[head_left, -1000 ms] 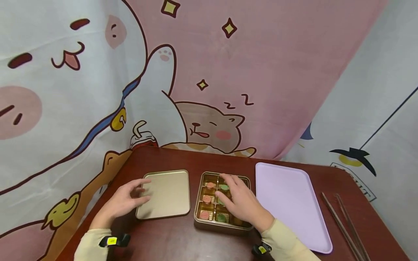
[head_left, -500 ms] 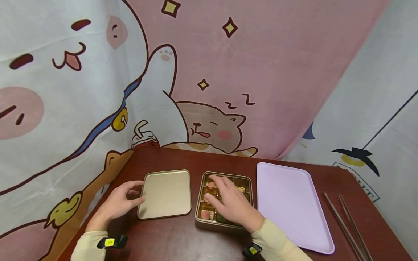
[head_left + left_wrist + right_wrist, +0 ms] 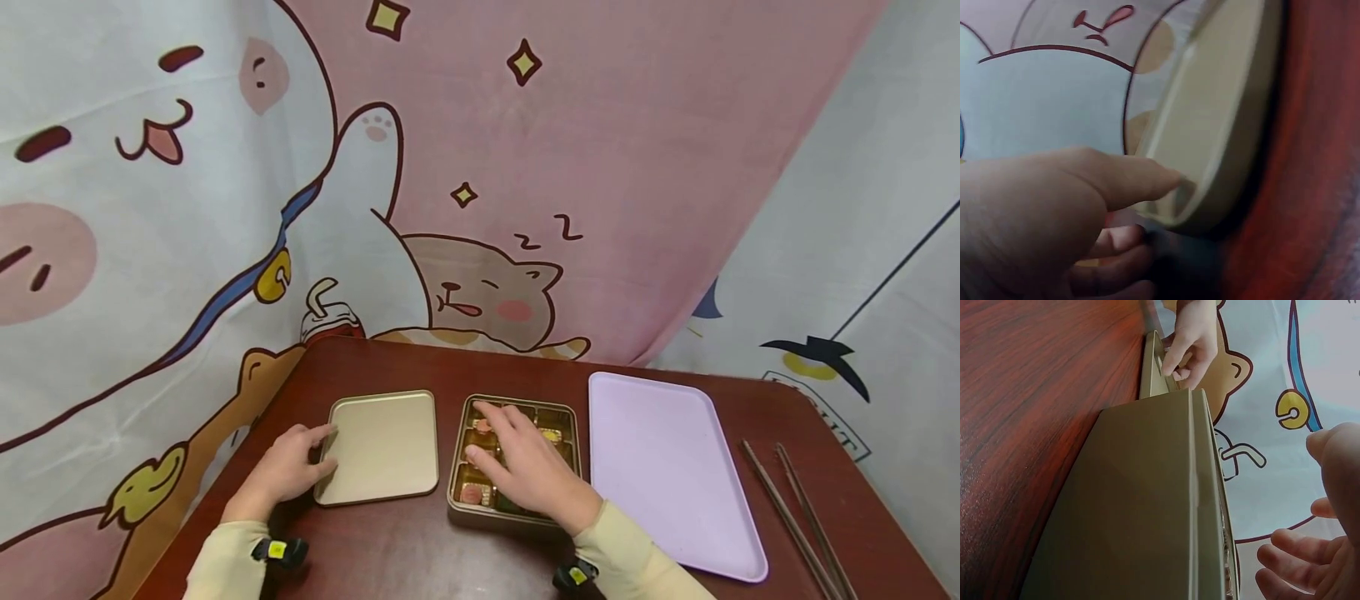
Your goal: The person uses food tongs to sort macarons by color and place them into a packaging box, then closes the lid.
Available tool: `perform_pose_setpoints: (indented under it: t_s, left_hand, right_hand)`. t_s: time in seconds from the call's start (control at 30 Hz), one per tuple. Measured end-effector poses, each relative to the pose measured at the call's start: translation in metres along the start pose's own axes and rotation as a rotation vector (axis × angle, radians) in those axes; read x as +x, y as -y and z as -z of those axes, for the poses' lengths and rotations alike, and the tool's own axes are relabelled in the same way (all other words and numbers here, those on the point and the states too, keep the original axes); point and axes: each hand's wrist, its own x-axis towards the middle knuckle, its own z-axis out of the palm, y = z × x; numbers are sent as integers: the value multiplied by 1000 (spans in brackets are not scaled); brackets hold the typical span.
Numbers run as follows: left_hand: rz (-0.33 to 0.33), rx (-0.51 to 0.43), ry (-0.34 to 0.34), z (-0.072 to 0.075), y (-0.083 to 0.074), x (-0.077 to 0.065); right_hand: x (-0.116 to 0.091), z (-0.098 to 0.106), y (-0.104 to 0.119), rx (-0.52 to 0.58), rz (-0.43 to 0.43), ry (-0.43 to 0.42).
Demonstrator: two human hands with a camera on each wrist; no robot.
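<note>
Left of centre lies a shallow pale-gold tin lid (image 3: 382, 450), inner side up. My left hand (image 3: 288, 467) is at its left edge, index finger and thumb reaching over the rim. In the left wrist view the thumb (image 3: 1141, 181) overlaps the lid's inside, while the other fingers stay loosely curled beyond the corner; contact is hard to tell. My right hand (image 3: 536, 471) hovers above the square tin box (image 3: 498, 521), fingers spread and holding nothing. Gold compartments inside hold small round pink pieces (image 3: 472, 494) and a yellow piece (image 3: 552, 436); the hand hides several compartments.
A lilac tray (image 3: 667, 467) lies right of the box. Beyond it, metal tongs (image 3: 798, 517) lie near the right side of the dark red table (image 3: 420, 546). A cartoon-printed cloth (image 3: 637, 167) hangs along the back and left side.
My right hand has shifted left over the box, covering the green pieces and uncovering a yellow one. My left hand first drew back slightly, then came rightward onto the lid's edge.
</note>
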Motion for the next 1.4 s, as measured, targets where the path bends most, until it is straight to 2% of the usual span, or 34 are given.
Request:
perform_pose_setpoints:
  t_s: [0.17, 0.27, 0.4, 0.67, 0.93, 1.23, 1.4]
  left_hand:
    - [22, 132, -11, -10, 0, 4]
    - [0, 204, -44, -15, 0, 5]
    - [-32, 251, -76, -20, 2, 7]
    - [-38, 190, -82, -19, 7, 6]
    - [-91, 132, -105, -4, 4, 4]
    - [-142, 110, -149, 22, -14, 2]
    - [-187, 87, -190, 32, -33, 1]
  right_hand:
    - [0, 0, 0, -7, 11, -14]
    - [0, 0, -1, -15, 14, -22]
    - [0, 0, -2, -15, 9, -18]
    - [1, 1, -1, -15, 9, -9]
    - [2, 0, 0, 1, 12, -8]
    - [3, -2, 2, -3, 19, -18]
    - [3, -3, 3, -3, 8, -10]
